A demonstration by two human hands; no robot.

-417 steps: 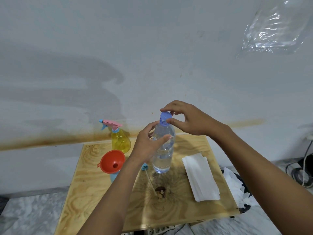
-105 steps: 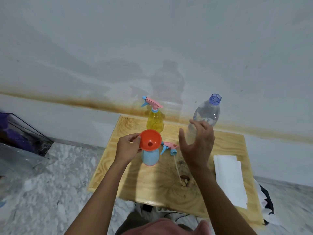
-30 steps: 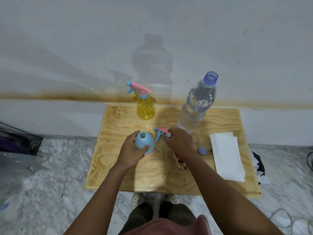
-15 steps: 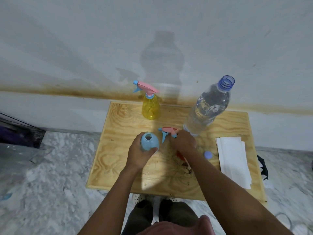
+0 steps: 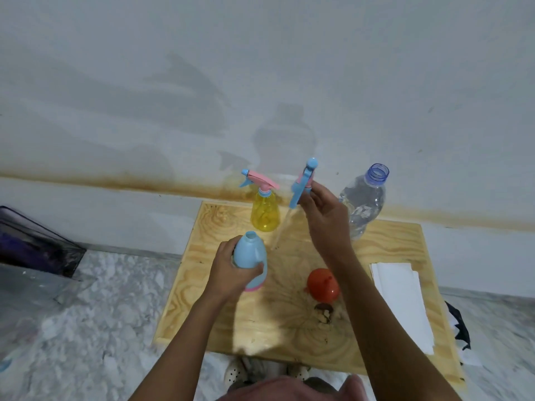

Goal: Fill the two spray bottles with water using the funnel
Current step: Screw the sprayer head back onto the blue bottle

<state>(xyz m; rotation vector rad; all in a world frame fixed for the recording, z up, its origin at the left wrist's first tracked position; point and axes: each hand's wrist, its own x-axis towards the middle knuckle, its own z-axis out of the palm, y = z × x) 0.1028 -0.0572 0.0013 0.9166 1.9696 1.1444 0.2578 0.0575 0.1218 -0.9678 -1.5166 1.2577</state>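
Clutching the blue spray bottle (image 5: 249, 254), left grip (image 5: 230, 274); pinching the sprayer head (image 5: 303, 183) aloft, right grip (image 5: 324, 216).

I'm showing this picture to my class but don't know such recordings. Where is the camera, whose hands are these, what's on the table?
No machine: a person wears a camera on the head, looking down at their hands. The left hand grips an open blue spray bottle; the right hand holds a loose spray head with its tube. On the wooden table stand a yellow spray bottle and an uncapped water bottle; an orange funnel and white paper towels lie there too.
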